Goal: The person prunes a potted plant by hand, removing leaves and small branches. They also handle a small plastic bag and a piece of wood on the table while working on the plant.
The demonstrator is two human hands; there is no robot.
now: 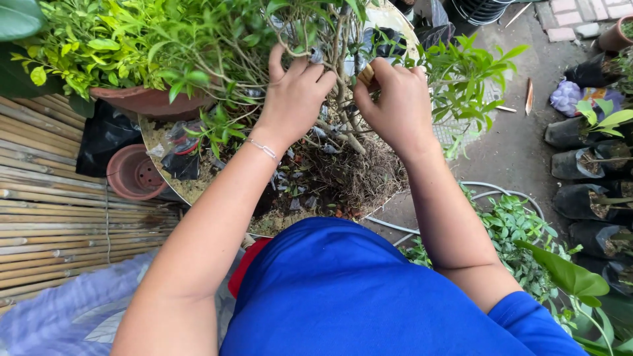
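Green leaves (132,39), terracotta pot (135,173), blue shirt (343,296) (plain, unpatterned).

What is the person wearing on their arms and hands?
Both arms are bare right down to the hands, with no gloves. The left hand has a thin silvery bracelet at the wrist. The right hand wears nothing. A bright blue short sleeve shows at the right shoulder.

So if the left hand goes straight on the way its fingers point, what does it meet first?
Probably the thin woody stems of the plant, right past the left hand; depth is hard to judge.
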